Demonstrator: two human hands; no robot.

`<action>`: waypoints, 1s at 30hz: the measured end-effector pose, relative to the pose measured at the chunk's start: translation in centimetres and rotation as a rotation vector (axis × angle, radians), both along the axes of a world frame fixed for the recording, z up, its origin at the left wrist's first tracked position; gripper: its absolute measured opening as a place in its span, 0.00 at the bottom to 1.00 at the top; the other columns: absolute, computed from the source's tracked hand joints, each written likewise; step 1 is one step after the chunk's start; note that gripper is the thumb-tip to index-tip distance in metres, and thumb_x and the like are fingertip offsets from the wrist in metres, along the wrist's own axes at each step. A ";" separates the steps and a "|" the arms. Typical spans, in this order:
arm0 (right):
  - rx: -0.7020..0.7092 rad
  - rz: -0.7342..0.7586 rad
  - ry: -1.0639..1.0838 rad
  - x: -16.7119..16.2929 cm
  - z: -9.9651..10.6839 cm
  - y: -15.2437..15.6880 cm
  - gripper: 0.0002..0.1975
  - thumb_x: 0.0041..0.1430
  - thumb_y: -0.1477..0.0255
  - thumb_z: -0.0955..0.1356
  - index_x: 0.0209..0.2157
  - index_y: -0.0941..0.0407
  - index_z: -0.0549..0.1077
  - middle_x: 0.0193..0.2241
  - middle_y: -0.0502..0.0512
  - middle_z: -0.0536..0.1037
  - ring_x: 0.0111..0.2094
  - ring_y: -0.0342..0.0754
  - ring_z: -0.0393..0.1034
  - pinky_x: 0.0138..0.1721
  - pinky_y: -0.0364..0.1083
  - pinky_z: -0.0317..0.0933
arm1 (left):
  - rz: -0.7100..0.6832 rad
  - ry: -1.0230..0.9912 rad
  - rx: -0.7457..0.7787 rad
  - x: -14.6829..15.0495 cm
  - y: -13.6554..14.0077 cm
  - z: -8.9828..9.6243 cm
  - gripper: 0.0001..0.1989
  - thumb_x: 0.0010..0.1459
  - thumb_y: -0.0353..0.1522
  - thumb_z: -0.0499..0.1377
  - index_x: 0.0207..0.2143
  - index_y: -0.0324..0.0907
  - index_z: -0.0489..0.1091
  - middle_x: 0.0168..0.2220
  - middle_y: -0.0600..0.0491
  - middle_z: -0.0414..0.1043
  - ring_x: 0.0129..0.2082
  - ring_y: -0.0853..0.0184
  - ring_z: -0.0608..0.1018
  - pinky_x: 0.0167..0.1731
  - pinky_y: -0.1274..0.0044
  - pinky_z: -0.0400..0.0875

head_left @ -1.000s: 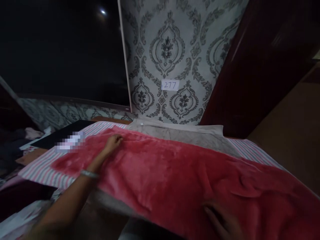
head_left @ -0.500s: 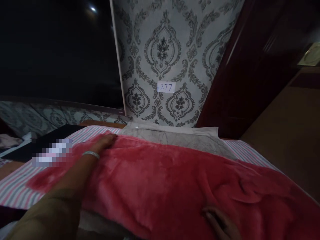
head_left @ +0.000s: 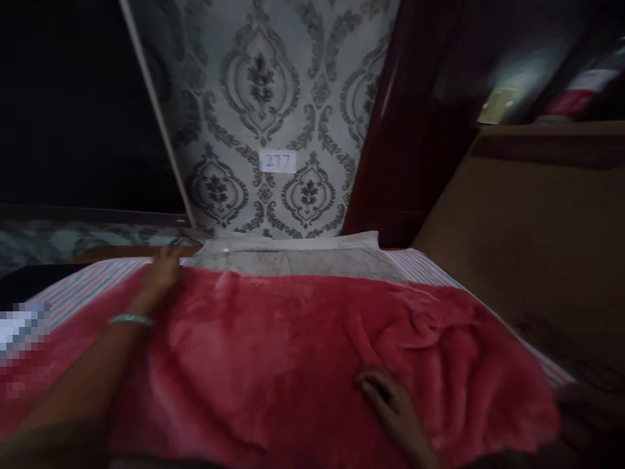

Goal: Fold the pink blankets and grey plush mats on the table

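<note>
A plush red blanket (head_left: 273, 339) lies spread over the surface in front of me, smooth in the middle and bunched into folds at the right. My left hand (head_left: 165, 268) reaches to its far left edge, fingers stretched forward and slightly blurred, with no cloth visible in them. On the wrist is a pale bracelet (head_left: 131, 320). My right hand (head_left: 390, 400) rests on the blanket right of the middle, loosely curled, with a dark gap between thumb and fingers. Beyond the blanket shows a grey cloth (head_left: 293, 262) with a raised far edge.
A striped sheet (head_left: 81, 286) shows under the blanket at both sides. Behind stand a patterned wall (head_left: 303, 111) with a paper label (head_left: 277, 161) reading 277, and a large dark screen (head_left: 73, 111). A dark red door frame (head_left: 385, 150) and a brown panel (head_left: 532, 228) border the right.
The view has turned to the right. My left hand has shifted slightly away from me at the blanket's far edge. The right hand stays on the blanket near the same folds.
</note>
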State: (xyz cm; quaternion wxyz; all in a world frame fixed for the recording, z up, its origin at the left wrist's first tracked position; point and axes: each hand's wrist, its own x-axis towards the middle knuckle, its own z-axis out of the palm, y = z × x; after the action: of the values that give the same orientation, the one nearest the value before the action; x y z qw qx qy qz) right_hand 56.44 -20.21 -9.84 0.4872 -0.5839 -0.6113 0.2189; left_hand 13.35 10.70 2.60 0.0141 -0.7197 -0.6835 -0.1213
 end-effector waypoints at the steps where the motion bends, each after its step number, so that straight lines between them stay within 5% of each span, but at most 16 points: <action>1: 0.009 0.009 0.005 -0.1 0.0 0.1 0.22 0.64 0.53 0.64 0.30 0.54 0.78 0.29 0.56 0.80 0.33 0.50 0.76 0.36 0.45 0.70 | -0.041 0.030 0.032 1.2 -0.5 -0.3 0.29 0.66 0.35 0.43 0.66 0.30 0.54 0.68 0.31 0.50 0.65 0.43 0.60 0.58 0.55 0.60; 6: 0.030 0.052 0.043 -0.2 -0.2 0.5 0.19 0.66 0.57 0.63 0.30 0.55 0.76 0.29 0.55 0.78 0.32 0.48 0.73 0.36 0.45 0.66 | -0.202 0.264 -0.090 6.6 -3.0 -4.7 0.30 0.68 0.40 0.41 0.68 0.39 0.54 0.72 0.41 0.44 0.69 0.45 0.52 0.62 0.51 0.51; 11: 0.048 -0.016 0.128 2.4 0.9 -0.5 0.15 0.64 0.59 0.65 0.33 0.55 0.77 0.29 0.53 0.78 0.30 0.47 0.72 0.33 0.44 0.65 | -0.209 0.249 -0.041 6.9 -3.2 -7.9 0.29 0.67 0.38 0.43 0.68 0.41 0.56 0.71 0.40 0.49 0.69 0.47 0.56 0.61 0.53 0.55; 15: 0.185 -0.478 0.175 8.7 2.1 -2.4 0.15 0.59 0.58 0.67 0.34 0.55 0.77 0.31 0.55 0.80 0.33 0.49 0.73 0.37 0.47 0.67 | -0.211 0.210 -0.040 6.7 -2.3 -7.3 0.29 0.65 0.38 0.44 0.67 0.42 0.59 0.70 0.41 0.51 0.68 0.46 0.58 0.59 0.50 0.56; 19: 0.308 -0.868 0.140 15.4 2.3 -4.2 0.18 0.56 0.56 0.66 0.34 0.56 0.76 0.32 0.57 0.80 0.36 0.52 0.73 0.40 0.50 0.67 | -0.301 0.166 -0.031 10.0 -2.3 -5.4 0.30 0.67 0.39 0.39 0.65 0.37 0.60 0.68 0.40 0.57 0.68 0.50 0.58 0.62 0.51 0.51; 23: 0.292 -0.930 -0.036 20.1 3.4 -3.4 0.19 0.56 0.57 0.63 0.36 0.57 0.76 0.35 0.60 0.80 0.38 0.54 0.73 0.42 0.52 0.67 | -0.489 0.144 -0.114 15.6 -2.1 -3.8 0.28 0.66 0.39 0.41 0.60 0.37 0.66 0.62 0.40 0.67 0.63 0.52 0.67 0.63 0.51 0.50; 30: 0.028 -0.797 -0.294 26.2 6.4 3.9 0.17 0.57 0.68 0.62 0.43 0.59 0.76 0.45 0.64 0.78 0.48 0.56 0.71 0.52 0.53 0.63 | -0.621 0.161 -0.209 23.7 -1.4 -3.4 0.29 0.63 0.47 0.42 0.41 0.36 0.74 0.46 0.36 0.77 0.47 0.51 0.78 0.47 0.66 0.68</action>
State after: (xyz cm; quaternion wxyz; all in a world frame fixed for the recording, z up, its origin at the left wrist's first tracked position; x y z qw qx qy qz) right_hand 82.69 -16.33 -3.43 0.4491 -0.7928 -0.4039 -0.0806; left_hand 37.03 9.29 -0.78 -0.0436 -0.8984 -0.4370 0.0084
